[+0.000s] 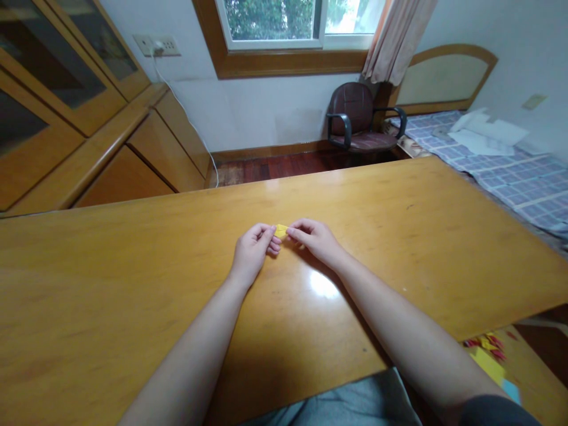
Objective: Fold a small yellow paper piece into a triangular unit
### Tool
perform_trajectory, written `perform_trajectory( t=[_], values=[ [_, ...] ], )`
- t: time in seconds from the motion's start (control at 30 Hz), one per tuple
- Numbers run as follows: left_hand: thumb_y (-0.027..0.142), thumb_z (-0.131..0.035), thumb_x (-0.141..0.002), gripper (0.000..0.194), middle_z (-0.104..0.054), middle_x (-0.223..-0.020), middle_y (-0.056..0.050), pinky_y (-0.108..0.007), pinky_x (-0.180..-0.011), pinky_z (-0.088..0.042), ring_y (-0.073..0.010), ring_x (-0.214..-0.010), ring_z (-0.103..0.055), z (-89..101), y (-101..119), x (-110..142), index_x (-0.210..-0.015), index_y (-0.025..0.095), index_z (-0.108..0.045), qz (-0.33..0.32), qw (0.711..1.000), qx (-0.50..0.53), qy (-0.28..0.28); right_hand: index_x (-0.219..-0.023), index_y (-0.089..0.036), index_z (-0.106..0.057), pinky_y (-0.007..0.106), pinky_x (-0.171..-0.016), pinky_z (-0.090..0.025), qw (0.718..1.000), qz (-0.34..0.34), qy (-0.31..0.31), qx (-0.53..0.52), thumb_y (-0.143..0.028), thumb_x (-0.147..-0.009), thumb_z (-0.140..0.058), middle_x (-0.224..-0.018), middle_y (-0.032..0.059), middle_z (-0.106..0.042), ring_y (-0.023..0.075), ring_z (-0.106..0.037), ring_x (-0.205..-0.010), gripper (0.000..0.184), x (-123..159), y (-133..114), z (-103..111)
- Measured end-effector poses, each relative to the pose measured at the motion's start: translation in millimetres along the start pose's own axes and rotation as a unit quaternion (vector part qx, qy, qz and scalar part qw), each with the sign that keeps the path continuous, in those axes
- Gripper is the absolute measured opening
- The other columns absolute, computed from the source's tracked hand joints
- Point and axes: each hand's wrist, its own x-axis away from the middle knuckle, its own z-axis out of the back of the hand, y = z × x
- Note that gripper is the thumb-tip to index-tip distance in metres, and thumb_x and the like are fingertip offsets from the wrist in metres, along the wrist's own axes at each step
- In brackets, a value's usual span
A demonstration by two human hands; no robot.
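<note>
A small folded piece of yellow paper [280,231] is held between my two hands, just above the wooden table [133,284]. My left hand [255,247] pinches its left end between thumb and fingers. From the other side, the thumb and forefinger of my right hand [316,238] grip the right end. The paper's fold lines are too small to make out well, and the fingertips cover both of its ends.
On a lower surface at the right lie yellow paper sheets [487,365] and several small red and yellow folded pieces [490,343]. Beyond the table stand an office chair [355,118], a bed [523,177] and a wooden cabinet [146,154].
</note>
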Motion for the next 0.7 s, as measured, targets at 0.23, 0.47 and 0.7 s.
perform_trajectory(
  t=[0.23,0.47,0.7],
  values=[
    [0.05,-0.067,-0.082,0.036,-0.068,-0.064,-0.002,-0.022,-0.048,-0.052,-0.0112,-0.049,-0.061,0.1,-0.9,-0.5,-0.077,0.015,-0.061,0.001,1.0,-0.005,-0.005,-0.081,-0.016,-0.067,0.024,-0.063,-0.044,1.0,-0.001,0.013,-0.003,-0.044,-0.084,-0.063,-0.077,0.0031,-0.069,0.0127,-0.057,-0.066,0.029,-1.2,0.9,-1.2],
    [0.051,-0.068,-0.08,0.036,-0.069,-0.067,-0.002,-0.023,-0.052,-0.054,-0.0112,-0.052,-0.062,0.7,-0.9,-1.6,-0.078,0.015,-0.06,0.011,1.0,0.026,-0.014,-0.079,-0.017,-0.066,0.024,-0.061,-0.044,0.999,0.004,0.026,-0.028,-0.045,-0.083,-0.064,-0.073,0.0019,-0.067,0.0126,-0.057,-0.065,0.029,-2.3,3.9,-1.0],
    [0.041,-0.075,-0.076,0.031,-0.071,-0.074,-0.003,-0.023,-0.059,-0.052,-0.0117,-0.061,-0.063,2.7,-4.5,-2.3,-0.092,0.015,-0.067,-0.005,0.998,0.037,-0.05,-0.081,-0.017,-0.068,0.024,-0.059,-0.043,0.997,0.006,0.036,-0.064,-0.046,-0.081,-0.067,-0.075,0.0018,-0.067,0.0122,-0.056,-0.064,0.029,-1.9,1.1,0.9]
  ],
)
